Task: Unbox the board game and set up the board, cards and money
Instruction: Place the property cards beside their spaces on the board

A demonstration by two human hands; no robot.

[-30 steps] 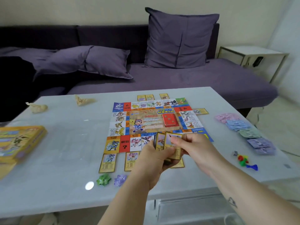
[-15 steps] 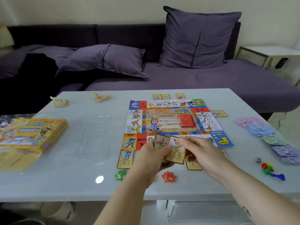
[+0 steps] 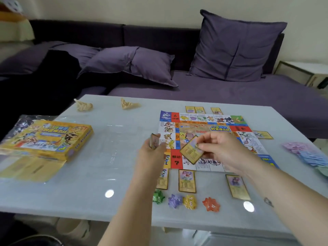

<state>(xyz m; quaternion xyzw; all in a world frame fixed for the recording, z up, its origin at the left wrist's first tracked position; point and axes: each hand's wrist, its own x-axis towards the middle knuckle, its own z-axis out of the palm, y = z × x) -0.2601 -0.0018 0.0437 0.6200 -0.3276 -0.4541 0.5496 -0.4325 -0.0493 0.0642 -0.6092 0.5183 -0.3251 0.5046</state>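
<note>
On the pale, glossy desk before you, the game board lies unfolded right of centre, with property cards laid flat along its near edge, its far edge and its right side. Your left hand is curled round a small stack of cards, held upright over the board's left edge. Your right hand pinches a single card between thumb and fingertips, tilted above the board's near-left part. Four star-shaped tokens, green, purple, yellow and orange, sit in a row near the desk's front edge, on your side of the near cards. The paper money lies in fanned piles at the desk's right edge, well apart from the board. At the left the yellow game box lies flat on clear plastic wrap, with a flattened yellow insert just in front of it. Two crumpled beige scraps rest near the far-left corner. Two bright spots of reflected light show on the desk top. Behind the desk runs a purple sofa with two purple cushions, a dark cloth heaped at its left, and a white side table at the right.
</note>
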